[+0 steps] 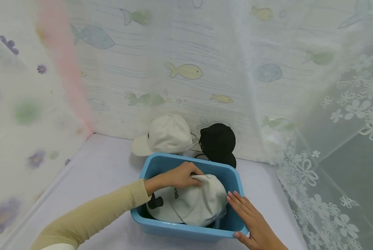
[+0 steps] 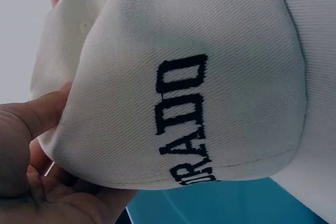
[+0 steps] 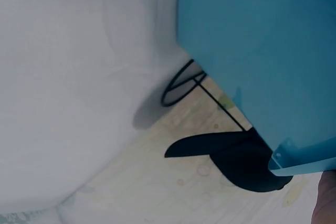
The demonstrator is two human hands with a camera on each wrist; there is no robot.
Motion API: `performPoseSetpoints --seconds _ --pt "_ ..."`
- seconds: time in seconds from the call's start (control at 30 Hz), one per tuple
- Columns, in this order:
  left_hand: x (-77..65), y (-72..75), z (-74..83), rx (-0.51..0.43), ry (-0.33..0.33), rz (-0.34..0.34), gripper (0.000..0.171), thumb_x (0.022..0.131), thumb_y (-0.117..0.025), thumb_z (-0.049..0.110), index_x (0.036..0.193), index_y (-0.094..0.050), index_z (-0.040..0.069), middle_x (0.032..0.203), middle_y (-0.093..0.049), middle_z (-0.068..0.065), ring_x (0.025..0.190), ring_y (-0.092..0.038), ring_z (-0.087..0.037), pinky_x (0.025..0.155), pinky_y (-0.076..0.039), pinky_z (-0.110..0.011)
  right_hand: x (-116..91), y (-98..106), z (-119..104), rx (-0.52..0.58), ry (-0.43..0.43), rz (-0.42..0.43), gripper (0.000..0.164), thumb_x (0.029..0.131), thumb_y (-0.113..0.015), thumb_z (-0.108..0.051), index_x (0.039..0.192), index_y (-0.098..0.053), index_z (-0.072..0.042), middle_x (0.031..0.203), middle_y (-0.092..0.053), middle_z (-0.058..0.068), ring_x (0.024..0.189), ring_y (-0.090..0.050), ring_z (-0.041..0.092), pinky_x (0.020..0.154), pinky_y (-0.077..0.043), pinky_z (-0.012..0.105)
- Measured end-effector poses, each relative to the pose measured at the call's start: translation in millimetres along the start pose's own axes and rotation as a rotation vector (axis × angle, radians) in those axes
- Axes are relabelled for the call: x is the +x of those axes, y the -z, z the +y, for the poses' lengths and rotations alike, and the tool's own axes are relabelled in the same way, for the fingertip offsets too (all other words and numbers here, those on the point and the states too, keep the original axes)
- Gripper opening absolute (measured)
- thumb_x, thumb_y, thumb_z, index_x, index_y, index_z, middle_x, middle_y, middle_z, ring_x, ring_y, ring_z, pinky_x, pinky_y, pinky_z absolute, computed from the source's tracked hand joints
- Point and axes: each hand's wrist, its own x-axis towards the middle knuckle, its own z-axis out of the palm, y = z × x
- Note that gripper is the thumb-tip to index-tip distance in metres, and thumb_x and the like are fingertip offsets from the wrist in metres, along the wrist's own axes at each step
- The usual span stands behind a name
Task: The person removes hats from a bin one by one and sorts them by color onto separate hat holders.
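Note:
An off-white cap (image 1: 205, 201) with dark lettering on its front lies inside a light blue plastic tub (image 1: 191, 230), its brim toward the left wall. My left hand (image 1: 182, 176) reaches over the tub and grips the cap's crown. In the left wrist view, the thumb and fingers of the left hand (image 2: 31, 156) pinch the edge of the cap's fabric (image 2: 247, 93), beside the black letters. My right hand (image 1: 253, 218) rests on the tub's right rim, fingers straight along it and thumb at the front corner.
Behind the tub, a cream cap (image 1: 170, 133) and a black cap (image 1: 219, 142) stand side by side. A black wire stand (image 3: 181, 85) shows beneath them. A white sheet (image 1: 111, 194) covers the surface, and a fish-print curtain (image 1: 186, 45) hangs at the back.

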Motion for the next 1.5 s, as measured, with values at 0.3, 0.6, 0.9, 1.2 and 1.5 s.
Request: performPoseSetpoints --seconds 0.3,0.6,0.9,1.2,1.5 --pt "-12.5 8.5 1.6 -0.017 -0.024 0.033 0.026 0.095 -0.073 0.013 0.119 -0.076 0.006 0.106 -0.077 -0.004 0.084 -0.065 -0.002 0.074 -0.053 -0.02 0 -3 2 0.016 -0.011 0.0 0.073 0.104 -0.051 -0.048 0.154 -0.038 0.004 0.161 -0.039 0.016 0.155 -0.024 0.024 0.126 -0.008 0.023" --pt "-20.1 24.6 9.1 -0.021 -0.046 0.068 0.023 0.099 -0.067 0.015 0.12 -0.076 0.01 0.101 -0.075 0.0 0.075 -0.058 -0.002 0.067 -0.05 -0.022 -2 -3 3 0.003 -0.045 -0.001 0.075 0.101 -0.056 -0.046 0.156 -0.036 0.001 0.163 -0.037 0.014 0.155 -0.024 0.024 0.126 -0.008 0.023" --pt "-30.6 40.9 17.5 -0.058 -0.082 0.096 0.024 0.099 -0.067 0.015 0.121 -0.076 0.007 0.101 -0.077 -0.004 0.072 -0.057 -0.002 0.066 -0.049 -0.021 -2 -4 3 0.024 -0.026 0.021 0.074 0.102 -0.055 -0.046 0.155 -0.038 0.003 0.161 -0.038 0.018 0.154 -0.027 0.029 0.126 -0.009 0.024" --pt "-39.8 60.8 39.0 -0.096 -0.082 0.171 0.025 0.098 -0.067 0.01 0.121 -0.074 0.002 0.112 -0.075 -0.011 0.087 -0.063 -0.008 0.075 -0.054 -0.023 -4 -5 5 -0.002 -0.017 0.034 0.076 0.103 -0.049 -0.051 0.154 -0.038 0.004 0.163 -0.035 0.016 0.155 -0.023 0.023 0.126 -0.007 0.024" --pt "-40.2 91.9 64.7 -0.111 -0.096 0.199 0.024 0.1 -0.065 0.008 0.121 -0.074 0.004 0.109 -0.075 -0.007 0.083 -0.063 -0.013 0.075 -0.053 -0.025 -1 -5 4 0.027 -0.026 0.033 0.074 0.103 -0.051 -0.048 0.154 -0.038 0.004 0.163 -0.036 0.014 0.155 -0.024 0.027 0.126 -0.007 0.022"
